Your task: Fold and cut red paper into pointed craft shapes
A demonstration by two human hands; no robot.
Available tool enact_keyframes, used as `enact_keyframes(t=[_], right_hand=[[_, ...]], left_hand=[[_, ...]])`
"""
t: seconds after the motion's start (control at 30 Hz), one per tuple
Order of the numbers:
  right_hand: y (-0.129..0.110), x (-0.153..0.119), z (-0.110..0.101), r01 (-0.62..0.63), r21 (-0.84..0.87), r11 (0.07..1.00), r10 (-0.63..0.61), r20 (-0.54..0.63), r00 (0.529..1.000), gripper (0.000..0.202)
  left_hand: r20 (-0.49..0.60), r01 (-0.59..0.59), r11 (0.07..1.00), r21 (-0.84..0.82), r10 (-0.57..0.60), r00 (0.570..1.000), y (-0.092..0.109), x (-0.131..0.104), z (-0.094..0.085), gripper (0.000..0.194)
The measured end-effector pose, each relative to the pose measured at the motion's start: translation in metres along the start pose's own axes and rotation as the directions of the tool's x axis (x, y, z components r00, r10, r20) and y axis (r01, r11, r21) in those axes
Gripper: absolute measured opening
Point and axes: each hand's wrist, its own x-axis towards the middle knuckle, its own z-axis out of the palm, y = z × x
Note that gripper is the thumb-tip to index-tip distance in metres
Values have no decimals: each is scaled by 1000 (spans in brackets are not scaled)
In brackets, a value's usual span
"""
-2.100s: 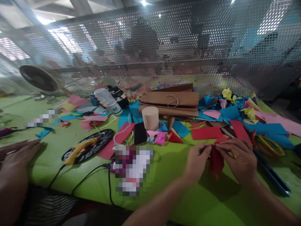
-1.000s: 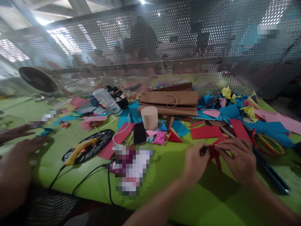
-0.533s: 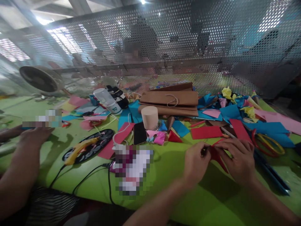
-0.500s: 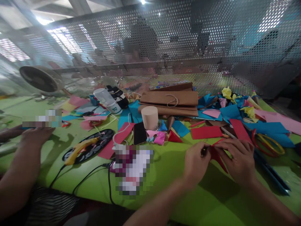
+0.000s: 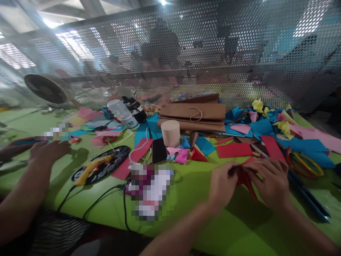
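Note:
A folded piece of red paper [image 5: 247,181] is pinched between my two hands above the green table [image 5: 191,217]. My left hand [image 5: 222,183] is closed on its left side, with a small dark thing, too unclear to name, at the fingers. My right hand [image 5: 270,179] grips the other side, fingers bent over the top edge. A pointed flap of the paper hangs down between the hands. Just behind them lie a flat red paper strip [image 5: 234,150] and another red strip [image 5: 273,147]. Scissors with red and yellow handles [image 5: 306,165] lie right of my right hand.
A yellow glue gun [image 5: 93,166] rests on a black round tray [image 5: 125,156]. A beige cylinder [image 5: 170,133], a phone [image 5: 159,151] and folded brown paper [image 5: 191,112] stand or lie mid-table. A co-worker's hand [image 5: 50,151] is at the left. A perforated metal screen [image 5: 199,53] rises behind.
Between my hands the red paper has shifted slightly, its hanging flap looking wider. At the left, the co-worker's hand has moved a little to the right.

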Motion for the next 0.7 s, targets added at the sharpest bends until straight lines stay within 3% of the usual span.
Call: enact_keyframes(t=[0.17, 0.37, 0.57, 0.7], right_hand=[[0, 0, 0, 12, -22, 1000, -12, 2, 1000, 5], [9, -3, 2, -64, 49, 997, 65, -6, 998, 11], [9, -3, 5, -37, 86, 996, 36, 11, 999, 7], [5, -3, 6, -53, 98, 994, 50, 29, 998, 8]], left_hand=[[-15, 15, 999, -28, -15, 1000, -1, 1, 0, 24], [11, 120, 955, -271, -122, 993, -4, 6, -2, 22], [109, 198, 876, -439, -167, 980, 3, 7, -1, 21], [104, 203, 859, -470, -174, 979, 0, 8, 2, 19]])
